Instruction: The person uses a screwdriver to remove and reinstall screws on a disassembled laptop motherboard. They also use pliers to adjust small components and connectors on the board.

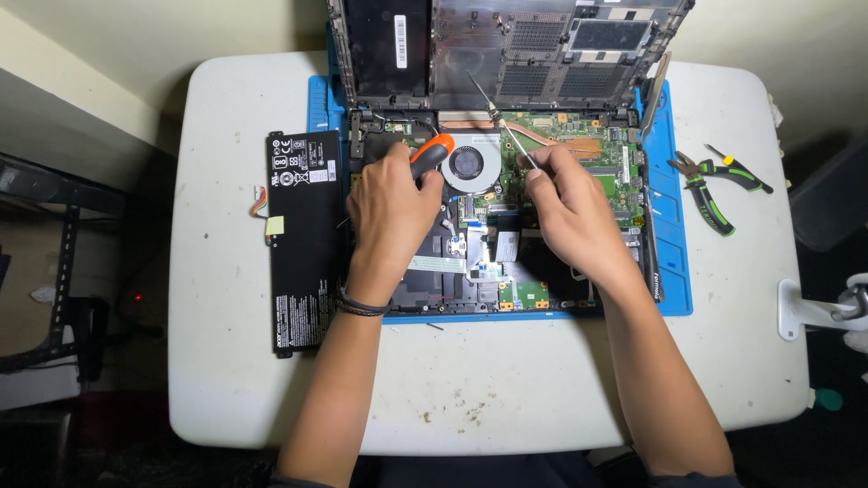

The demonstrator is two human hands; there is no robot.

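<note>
- Fingers of the left hand (391, 206) are curled tight around the orange-and-black handle of a screwdriver (432, 152); the handle tip shows above the knuckles, just left of the fan. The blade end is hidden under the hand, so what it bears on cannot be told.
- Right hand (568, 203): thumb and forefinger pinched narrow on a thin metal probe (506, 134), which runs up and left over the circuit board. The fine pinch suits a light, slender tool; its far tip looks to end near the raised cover, exact contact unclear.
- Opened laptop (506, 235) lies base-up between the two hands, its internals exposed: round black cooling fan (468, 164), copper heat pipe (542, 136), green circuit board (615, 176).
- Bottom cover (506, 45) stands tilted upright at the far edge, apparently propped there to keep the internals reachable.
- Blue work mat (674, 235) sits under the laptop, on the white table (506, 389), likely to cushion the work and catch small parts.
- Flat black battery pack (303, 239) lies on the table just beside the laptop's left edge, out of the machine, its short coloured wires loose at the side.
- Green-handled pliers (701, 185) and a small green-and-yellow tool (740, 169) rest on the table to the right, apart from the mat, within reach of the right hand.
- Dark cord bracelet (360, 307) sits on the left wrist.
</note>
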